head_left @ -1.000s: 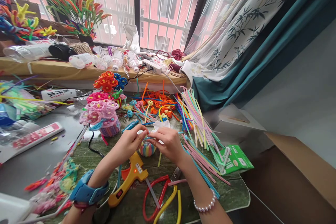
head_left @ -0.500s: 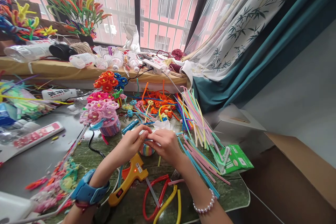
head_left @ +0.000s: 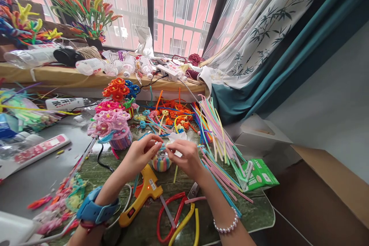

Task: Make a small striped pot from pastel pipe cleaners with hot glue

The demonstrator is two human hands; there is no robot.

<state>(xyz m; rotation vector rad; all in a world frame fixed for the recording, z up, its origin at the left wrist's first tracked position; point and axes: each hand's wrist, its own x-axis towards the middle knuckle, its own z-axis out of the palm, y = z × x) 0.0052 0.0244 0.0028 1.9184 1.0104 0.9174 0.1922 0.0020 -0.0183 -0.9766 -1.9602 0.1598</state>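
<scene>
Both hands are close together above a small pastel-striped pot [head_left: 162, 164] wrapped in pipe cleaner. A light blue pipe cleaner [head_left: 163, 147] shows between my fingertips, and a pale blue end pokes out past the right knuckles. My left hand [head_left: 144, 153], below a blue watch strap, pinches it from the left, thumb against forefinger. From the other side my right hand [head_left: 184, 156] grips it, with its lower fingers curled near the pot's rim. Just in front of the pot lies a yellow hot glue gun [head_left: 144, 196], its red light on. White tissue [head_left: 177, 137] sits behind the right hand.
Red-and-yellow-handled scissors [head_left: 175, 217] lie near the front edge. Bundled pipe cleaners [head_left: 216, 130] and a green packet [head_left: 259, 175] are on the right. A pot of pink pipe-cleaner flowers [head_left: 121, 138] stands left; loose orange flowers [head_left: 170, 113] lie behind.
My hands have moved slightly apart and the fingertips have separated, so more of the striped pot shows beneath them. The left hand has shifted a little to the left.
</scene>
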